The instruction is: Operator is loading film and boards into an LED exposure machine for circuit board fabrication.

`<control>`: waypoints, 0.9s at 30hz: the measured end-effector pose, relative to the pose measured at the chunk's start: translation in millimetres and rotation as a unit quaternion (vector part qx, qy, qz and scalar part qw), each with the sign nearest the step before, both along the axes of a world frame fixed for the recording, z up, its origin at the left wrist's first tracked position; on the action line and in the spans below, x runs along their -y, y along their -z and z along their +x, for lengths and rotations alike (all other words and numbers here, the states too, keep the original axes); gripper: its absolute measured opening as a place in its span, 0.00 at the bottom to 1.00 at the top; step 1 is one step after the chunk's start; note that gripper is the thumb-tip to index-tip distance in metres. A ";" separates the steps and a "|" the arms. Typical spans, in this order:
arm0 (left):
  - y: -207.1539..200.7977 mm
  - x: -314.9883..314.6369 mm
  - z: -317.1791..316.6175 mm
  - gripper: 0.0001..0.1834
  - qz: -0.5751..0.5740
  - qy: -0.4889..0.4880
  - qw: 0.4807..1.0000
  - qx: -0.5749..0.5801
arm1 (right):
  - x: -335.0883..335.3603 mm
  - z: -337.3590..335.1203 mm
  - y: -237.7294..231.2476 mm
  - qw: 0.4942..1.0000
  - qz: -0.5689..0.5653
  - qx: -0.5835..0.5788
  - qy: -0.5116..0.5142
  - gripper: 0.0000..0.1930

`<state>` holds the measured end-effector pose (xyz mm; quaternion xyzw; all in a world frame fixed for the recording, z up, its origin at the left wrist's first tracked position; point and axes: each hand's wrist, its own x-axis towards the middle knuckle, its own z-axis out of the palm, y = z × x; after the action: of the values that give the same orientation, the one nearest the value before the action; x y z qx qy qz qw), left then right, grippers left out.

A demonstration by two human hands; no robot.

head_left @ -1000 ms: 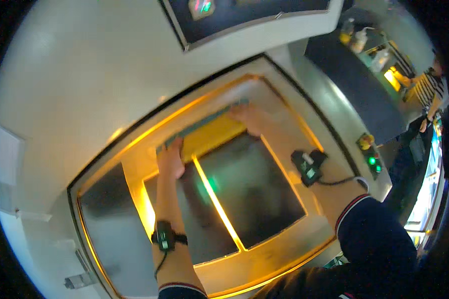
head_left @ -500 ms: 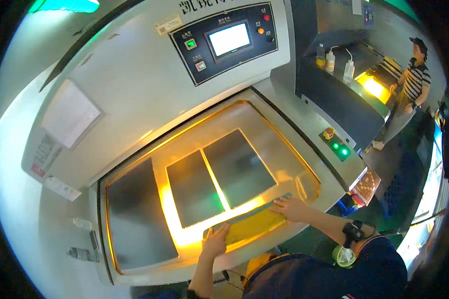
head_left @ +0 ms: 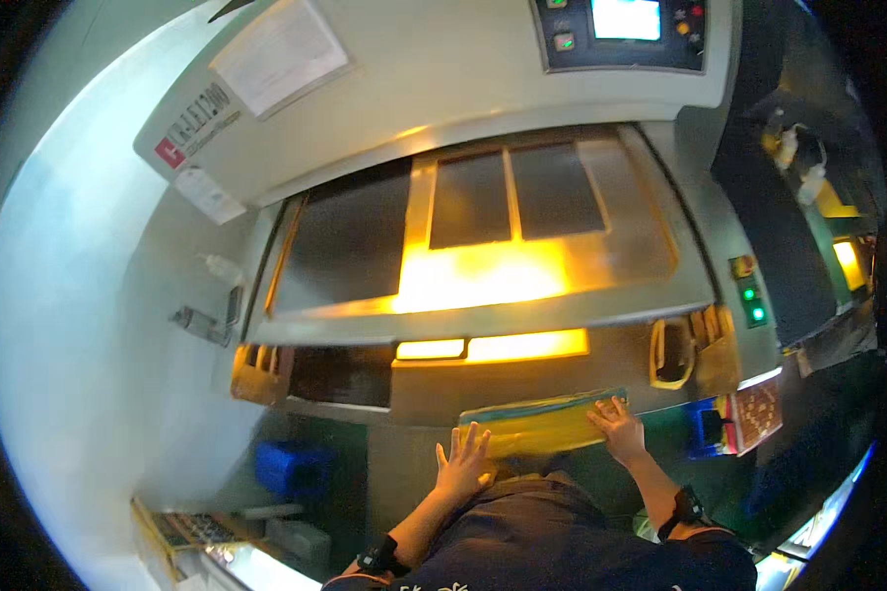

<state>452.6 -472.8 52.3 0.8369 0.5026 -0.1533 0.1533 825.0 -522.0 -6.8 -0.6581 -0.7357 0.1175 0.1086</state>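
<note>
As I look down from afar through the head camera, a big pale machine fills the upper part of my view, its lit bed spread out below the hood. On that bed I count 3 dark panels—a large dark panel at the left and 2 smaller dark panels side by side near the middle, with a blaze of yellow light just in front of them. Below runs a lower ledge with 2 bright patches along its top. A yellow strip with a blue-green upper edge lies crosswise between the 2 hands, in front of the dark-clothed torso and near the front of the ledge. I see the left hand at its left end, fingers spread wide and not curled around anything. The right hand rests its fingers on the right end—I cannot tell whether it grips, as the thumb's hold is unclear. Smaller still, a black band circles the right wrist, and 2 green lights glow at the machine's right side.
</note>
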 end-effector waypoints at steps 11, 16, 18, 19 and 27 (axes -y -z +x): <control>48.1 29.7 -219.7 0.50 -0.253 -0.190 0.949 -0.012 | -112.8 -102.9 167.2 0.997 -0.058 0.017 0.042 0.25; 109.1 31.5 -346.1 0.44 -0.308 -0.236 0.908 0.159 | -139.9 -148.6 173.1 0.982 -0.056 0.126 0.126 0.26; 137.9 19.6 -399.3 0.43 -0.323 -0.223 0.900 0.191 | -154.4 -173.0 172.6 0.972 -0.085 0.178 0.130 0.28; 147.9 6.6 -426.4 0.42 -0.323 -0.239 0.888 0.222 | -149.2 -184.0 170.2 0.961 -0.106 0.217 0.134 0.31; 117.8 -82.8 -545.3 0.34 -0.205 -0.396 0.856 0.261 | -305.5 -398.3 28.7 0.984 0.104 0.094 0.112 0.32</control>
<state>-92.7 -390.0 -65.4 0.5261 0.6901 0.0444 0.4950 426.7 -216.5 -35.6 -0.7293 -0.6729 -0.0345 0.1193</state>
